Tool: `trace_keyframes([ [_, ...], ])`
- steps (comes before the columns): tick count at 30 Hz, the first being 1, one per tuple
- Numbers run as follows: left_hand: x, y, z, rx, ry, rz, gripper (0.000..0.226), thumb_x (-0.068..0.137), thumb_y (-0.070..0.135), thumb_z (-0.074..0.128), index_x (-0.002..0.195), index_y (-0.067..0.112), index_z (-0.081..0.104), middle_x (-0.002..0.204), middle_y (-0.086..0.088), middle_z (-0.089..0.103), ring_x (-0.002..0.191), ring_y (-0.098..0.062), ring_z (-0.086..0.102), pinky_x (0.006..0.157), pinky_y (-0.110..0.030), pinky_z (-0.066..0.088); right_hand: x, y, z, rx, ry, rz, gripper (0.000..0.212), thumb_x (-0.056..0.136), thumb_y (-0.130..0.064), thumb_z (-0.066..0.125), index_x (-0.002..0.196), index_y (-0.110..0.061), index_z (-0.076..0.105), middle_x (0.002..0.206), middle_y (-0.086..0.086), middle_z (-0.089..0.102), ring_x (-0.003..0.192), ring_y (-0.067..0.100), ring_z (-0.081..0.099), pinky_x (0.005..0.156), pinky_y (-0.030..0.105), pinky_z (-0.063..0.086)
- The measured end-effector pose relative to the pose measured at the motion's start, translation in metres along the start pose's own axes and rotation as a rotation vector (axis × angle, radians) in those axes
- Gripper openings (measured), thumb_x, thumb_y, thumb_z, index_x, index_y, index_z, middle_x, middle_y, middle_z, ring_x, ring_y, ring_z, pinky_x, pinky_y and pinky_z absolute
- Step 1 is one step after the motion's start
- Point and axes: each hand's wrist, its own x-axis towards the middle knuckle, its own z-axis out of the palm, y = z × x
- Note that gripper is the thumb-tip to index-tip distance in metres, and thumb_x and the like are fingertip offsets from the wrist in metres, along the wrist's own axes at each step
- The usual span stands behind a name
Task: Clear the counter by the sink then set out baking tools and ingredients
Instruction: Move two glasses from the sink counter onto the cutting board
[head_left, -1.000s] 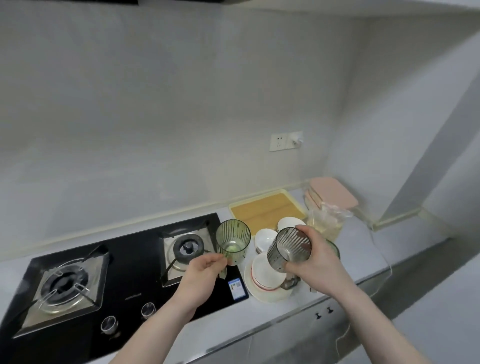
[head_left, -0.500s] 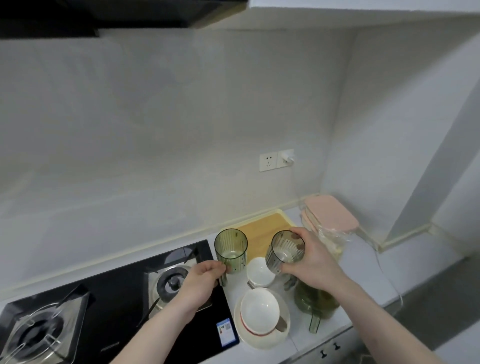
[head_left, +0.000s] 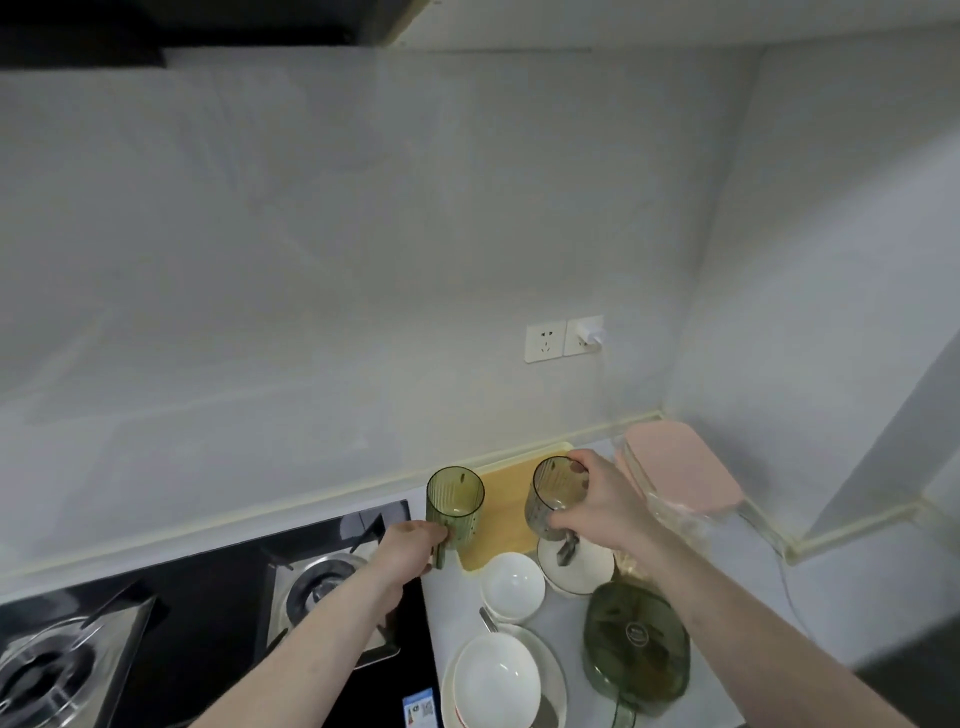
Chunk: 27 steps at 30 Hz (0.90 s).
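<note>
My left hand (head_left: 410, 545) holds the handle of a green ribbed cup (head_left: 455, 501), upright near the back of the counter beside the stove. My right hand (head_left: 597, 506) grips a grey ribbed cup (head_left: 548, 496) round its side, above the wooden cutting board (head_left: 506, 512). Whether either cup rests on the surface or hangs just above it I cannot tell. Below them sit white bowls (head_left: 511, 587), a stack of white bowl and plates (head_left: 496, 686) and a green lidded jug (head_left: 636, 644).
A black gas stove (head_left: 218, 613) with two burners fills the counter's left. A pink-lidded container (head_left: 680, 470) stands in the back right corner, with a clear plastic bag beside it. A wall socket (head_left: 563, 340) carries a white plug; its cable trails down at the right.
Both hands have carried the cups away from me toward the back wall. The camera has tilted, so the counter sits lower in view and the range hood shows at top.
</note>
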Motion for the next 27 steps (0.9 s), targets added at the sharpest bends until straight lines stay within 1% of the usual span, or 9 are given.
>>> trace_keyframes([
  [4, 0.03, 0.001, 0.024, -0.035, 0.035, -0.077, 0.015, 0.095, 0.015, 0.061, 0.102, 0.006, 0.072, 0.101, -0.009, 0.073, 0.086, -0.019, 0.064, 0.071, -0.027, 0.051, 0.038, 0.009, -0.008, -0.033, -0.032, 0.014, 0.094, 0.06, -0.026, 0.083, 0.145, -0.026, 0.043, 0.141, -0.007, 0.052, 0.121, 0.012, 0.053, 0.086, 0.022, 0.043],
  [7, 0.052, -0.006, 0.044, -0.054, 0.055, -0.136, 0.011, 0.095, 0.011, 0.061, 0.099, 0.006, 0.069, 0.099, -0.009, 0.072, 0.09, -0.021, 0.067, 0.067, -0.025, 0.051, 0.058, 0.017, -0.011, -0.06, -0.073, 0.037, 0.096, 0.058, -0.025, 0.082, 0.145, -0.029, 0.042, 0.142, -0.01, 0.052, 0.108, 0.009, 0.053, 0.073, 0.017, 0.042],
  [9, 0.067, -0.012, 0.056, -0.042, 0.05, -0.159, 0.01, 0.094, 0.01, 0.061, 0.096, 0.004, 0.068, 0.095, -0.011, 0.07, 0.087, -0.024, 0.066, 0.067, -0.026, 0.051, 0.069, 0.021, -0.012, -0.087, -0.106, 0.047, 0.099, 0.057, -0.025, 0.083, 0.147, -0.029, 0.041, 0.142, -0.009, 0.053, 0.109, 0.011, 0.055, 0.075, 0.02, 0.044],
  [12, 0.089, -0.021, 0.071, 0.001, 0.07, -0.169, 0.01, 0.091, 0.01, 0.061, 0.087, 0.003, 0.067, 0.078, -0.013, 0.064, 0.071, -0.024, 0.059, 0.07, -0.033, 0.051, 0.083, 0.027, -0.013, -0.15, -0.145, 0.052, 0.102, 0.054, -0.028, 0.083, 0.146, -0.028, 0.041, 0.139, -0.007, 0.055, 0.111, 0.014, 0.06, 0.081, 0.026, 0.051],
  [14, 0.101, -0.024, 0.081, 0.019, 0.076, -0.178, 0.012, 0.091, 0.01, 0.06, 0.09, 0.001, 0.069, 0.075, -0.012, 0.063, 0.066, -0.024, 0.058, 0.066, -0.031, 0.051, 0.092, 0.032, -0.013, -0.176, -0.165, 0.055, 0.103, 0.053, -0.029, 0.083, 0.147, -0.029, 0.04, 0.138, -0.007, 0.054, 0.108, 0.014, 0.06, 0.08, 0.027, 0.053],
  [17, 0.115, -0.029, 0.089, 0.012, 0.102, -0.196, 0.022, 0.091, 0.012, 0.062, 0.106, -0.002, 0.068, 0.086, -0.013, 0.065, 0.076, -0.026, 0.06, 0.067, -0.031, 0.052, 0.103, 0.036, -0.011, -0.211, -0.175, 0.04, 0.104, 0.053, -0.03, 0.083, 0.147, -0.03, 0.039, 0.137, -0.009, 0.055, 0.106, 0.011, 0.057, 0.081, 0.027, 0.052],
  [19, 0.122, -0.032, 0.092, 0.013, 0.118, -0.214, 0.027, 0.091, 0.014, 0.061, 0.113, -0.002, 0.067, 0.092, -0.014, 0.066, 0.08, -0.026, 0.061, 0.065, -0.03, 0.05, 0.108, 0.038, -0.008, -0.227, -0.179, 0.024, 0.102, 0.054, -0.033, 0.083, 0.147, -0.029, 0.041, 0.135, -0.009, 0.056, 0.108, 0.011, 0.057, 0.085, 0.028, 0.052],
  [22, 0.13, -0.037, 0.096, 0.041, 0.142, -0.24, 0.027, 0.091, 0.014, 0.061, 0.114, 0.001, 0.066, 0.103, -0.015, 0.069, 0.09, -0.028, 0.065, 0.067, -0.03, 0.051, 0.113, 0.041, -0.005, -0.247, -0.183, 0.0, 0.102, 0.054, -0.034, 0.083, 0.146, -0.029, 0.041, 0.139, -0.01, 0.052, 0.113, 0.011, 0.057, 0.09, 0.028, 0.052],
  [27, 0.138, -0.04, 0.102, 0.05, 0.174, -0.253, 0.017, 0.091, 0.014, 0.064, 0.106, 0.006, 0.064, 0.102, -0.013, 0.069, 0.097, -0.03, 0.066, 0.076, -0.034, 0.054, 0.122, 0.046, -0.001, -0.245, -0.222, -0.008, 0.103, 0.052, -0.039, 0.08, 0.147, -0.032, 0.039, 0.141, -0.014, 0.048, 0.113, 0.009, 0.055, 0.094, 0.031, 0.052],
])
